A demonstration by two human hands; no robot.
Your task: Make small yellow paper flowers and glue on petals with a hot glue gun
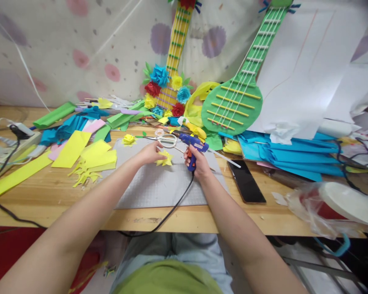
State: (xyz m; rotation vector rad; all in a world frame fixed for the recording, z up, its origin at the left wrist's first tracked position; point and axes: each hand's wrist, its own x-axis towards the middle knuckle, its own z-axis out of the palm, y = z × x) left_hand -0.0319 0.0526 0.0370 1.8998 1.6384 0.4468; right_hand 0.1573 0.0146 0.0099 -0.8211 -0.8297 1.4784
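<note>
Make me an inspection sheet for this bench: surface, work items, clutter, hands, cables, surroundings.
Surface: wooden table, with a gray mat in front of the person.
Work items: yellow paper flower and blue glue gun, both over the mat.
Clutter: scissors just beyond the left hand; yellow paper pieces to the left; phone, screen dark, right of the mat.
Hands: left holds the flower; right hand grips the glue gun.
Cables: black cable runs from the gun's handle to the table's front edge; its plug end is not visible.
Surroundings: yellow guitar shape and green guitar shape stand behind; spotted sheet beyond.
</note>
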